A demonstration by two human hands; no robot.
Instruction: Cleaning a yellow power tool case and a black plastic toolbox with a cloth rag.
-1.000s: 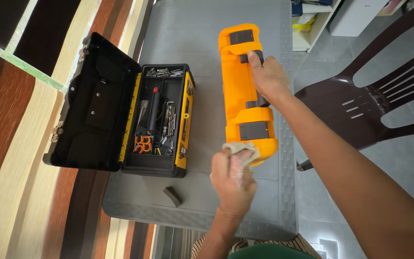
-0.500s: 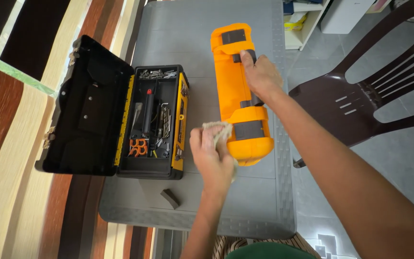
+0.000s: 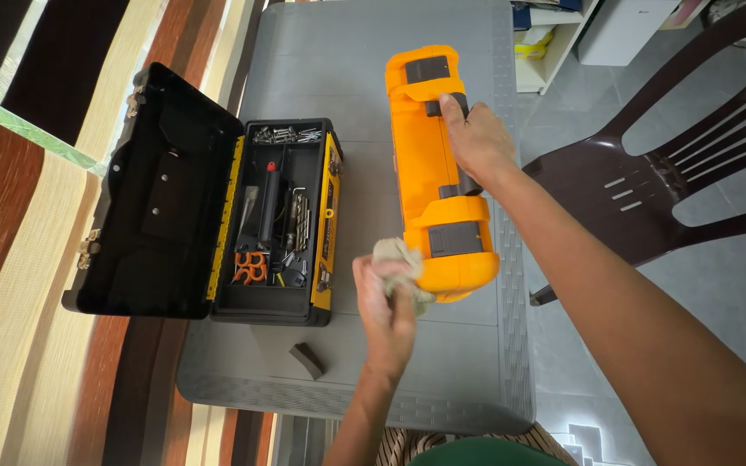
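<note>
Fingers of the right hand (image 3: 477,142) are wrapped round the dark carry handle (image 3: 452,147) on top of an orange tool case (image 3: 438,164), which lies lengthwise on the grey plastic table (image 3: 347,52). That closed grip looks meant to pin the case down so it cannot slide or roll while its near end is rubbed.

From the single head view, the left hand (image 3: 383,302) is bunched tight on a small beige cloth (image 3: 397,257), pressing it against the near left corner of the orange case, just below the grey latch plate (image 3: 454,238). The cloth is wadded rather than spread, which gives a firm pad for working a rounded corner. The two hands are well apart, one at the middle of the case and one at its near end, so the holding hand stays out of the wiping hand's way.

To the left of the left hand stands a black and yellow toolbox (image 3: 282,216) with its lid (image 3: 161,190) thrown fully back, flat on the table and overhanging the edge. Inside the tray lie a red-tipped tool, a row of metal keys or bits, loose screws at the far end and something orange at the near end; the finer items are too small to tell apart. A small dark block (image 3: 307,359) lies on the table near the left wrist, apart from both boxes. Beyond the right forearm, off the table, stands a dark brown plastic chair (image 3: 649,190).
</note>
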